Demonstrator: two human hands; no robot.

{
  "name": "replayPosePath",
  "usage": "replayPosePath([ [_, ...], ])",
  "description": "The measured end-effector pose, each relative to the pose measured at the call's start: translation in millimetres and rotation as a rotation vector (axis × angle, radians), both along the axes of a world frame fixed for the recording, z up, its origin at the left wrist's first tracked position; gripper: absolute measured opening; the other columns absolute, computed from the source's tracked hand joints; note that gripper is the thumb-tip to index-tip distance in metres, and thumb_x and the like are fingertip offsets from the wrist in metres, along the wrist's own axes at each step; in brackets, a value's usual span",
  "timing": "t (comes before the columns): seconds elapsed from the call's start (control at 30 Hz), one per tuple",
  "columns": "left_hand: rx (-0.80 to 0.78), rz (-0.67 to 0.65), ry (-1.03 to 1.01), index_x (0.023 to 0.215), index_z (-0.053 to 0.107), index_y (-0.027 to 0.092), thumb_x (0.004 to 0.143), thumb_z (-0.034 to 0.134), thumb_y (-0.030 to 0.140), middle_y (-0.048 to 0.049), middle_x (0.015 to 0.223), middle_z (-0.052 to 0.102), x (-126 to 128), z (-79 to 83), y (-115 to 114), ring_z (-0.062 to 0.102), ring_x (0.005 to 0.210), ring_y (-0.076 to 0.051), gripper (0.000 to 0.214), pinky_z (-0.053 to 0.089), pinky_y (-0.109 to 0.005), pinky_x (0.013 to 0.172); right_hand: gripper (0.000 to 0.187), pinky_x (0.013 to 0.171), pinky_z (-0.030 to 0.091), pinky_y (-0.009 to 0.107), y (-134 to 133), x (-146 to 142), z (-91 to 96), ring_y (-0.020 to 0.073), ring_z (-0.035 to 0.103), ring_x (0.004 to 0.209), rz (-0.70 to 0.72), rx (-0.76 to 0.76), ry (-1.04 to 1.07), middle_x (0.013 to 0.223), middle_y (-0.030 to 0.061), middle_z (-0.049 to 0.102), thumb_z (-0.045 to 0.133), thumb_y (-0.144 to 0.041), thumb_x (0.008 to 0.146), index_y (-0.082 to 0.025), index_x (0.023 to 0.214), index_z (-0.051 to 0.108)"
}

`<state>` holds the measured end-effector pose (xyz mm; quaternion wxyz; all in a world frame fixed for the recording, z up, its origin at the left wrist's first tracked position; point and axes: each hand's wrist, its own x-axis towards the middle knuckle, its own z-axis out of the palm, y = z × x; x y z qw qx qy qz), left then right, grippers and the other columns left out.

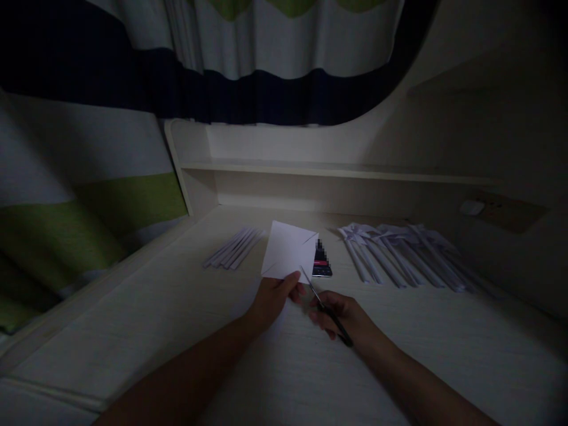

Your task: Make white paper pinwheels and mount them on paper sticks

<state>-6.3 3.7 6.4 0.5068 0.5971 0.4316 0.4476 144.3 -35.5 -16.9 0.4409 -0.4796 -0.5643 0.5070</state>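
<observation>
One sheet (288,248), slits (309,238) at two and eight o'clock: corner-cutting seems in hand.
Centred in view, it is pinched at its six-o'clock edge by the left hand (273,299); the right hand (351,316) grips scissors (326,309), tips near five. The next snip likely calls for steadiness and inward aim.

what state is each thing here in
White paper: slit at two corners, held in left hand
Scissors: in right hand, blade over paper's edge
Phone: flat, partly hidden by paper
Paper strips: lying side by side
Folded-top paper sticks: lying in a row
Curtain: hanging
</observation>
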Motion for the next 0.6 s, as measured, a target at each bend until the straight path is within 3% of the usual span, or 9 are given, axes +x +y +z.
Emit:
replayPosePath([
  [0.17,0.008,-0.010,0.006,0.050,0.057,0.013,0.074,0.047,0.040,-0.0013,0.046,0.053,-1.1,0.4,0.0,0.049,0.048,-0.010,0.037,0.038,-0.023,0.055,0.025,0.026,0.023,0.016,-2.3,2.0,0.7,0.0030,0.029,0.027,-0.037,-0.025,-0.052,0.039,-0.0103,0.040,0.068,-0.036,0.059,-0.018,0.068,0.053],
  [0.37,-0.018,-0.026,-0.002,0.051,0.057,0.013,0.074,0.048,0.042,-0.0013,0.047,0.054,-0.2,-2.0,-0.5,0.049,0.048,-0.011,0.038,0.039,-0.023,0.055,0.028,0.030,0.030,0.016,-1.0,0.8,0.1,0.0040,0.034,0.033,-0.030,-0.028,-0.027,0.043,-0.0086,0.044,0.069,-0.036,0.057,-0.017,0.071,0.054],
  [0.6,0.000,-0.075,0.013,0.054,0.060,0.013,0.074,0.046,0.044,-0.0013,0.050,0.057,-0.6,-7.5,-2.2,0.051,0.049,-0.011,0.039,0.040,-0.024,0.057,0.027,0.029,0.027,0.016,0.2,1.4,-0.7,0.0030,0.030,0.031,-0.012,0.021,-0.086,0.040,-0.0103,0.038,0.066,-0.038,0.060,-0.016,0.071,0.053],
])
